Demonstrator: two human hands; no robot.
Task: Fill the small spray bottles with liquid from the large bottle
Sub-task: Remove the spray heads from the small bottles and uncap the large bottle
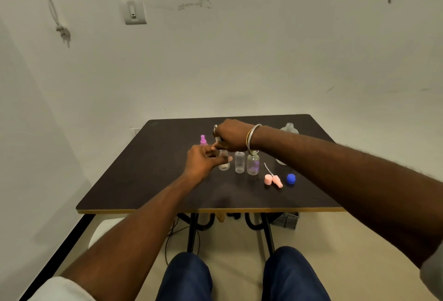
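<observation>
Nearest are two knees in dark blue trousers (pixel 187 274), and beyond them the dark brown square bench (pixel 143 180) with a yellow front edge. Toward its near right lie a round blue plastic cap (pixel 291 178) and, just left of it, a pink plastic spray head (pixel 273 180) on its side, its thin white dip tube (pixel 267 168) pointing away and to the left. Behind these stand three small bottles in a row, all upright with necks pointing up: a clear bottle with a purple tint (pixel 253 165), an open clear plastic bottle (pixel 239 162) just left of it, and a third small clear bottle (pixel 224 165) at the left end. The left hand (pixel 203 159) grips that third bottle, fingers and thumb curled round its body. The right hand (pixel 231 135), metal bangles (pixel 251 138) at its wrist, is above that bottle's neck, fingers curled on a small pale piece (pixel 217 138) whose shape I cannot make out. Farther back stands an upright pink spray bottle (pixel 203 140), and at the far right the large clear bottle (pixel 289 128), upright and mostly hidden behind the right forearm.
</observation>
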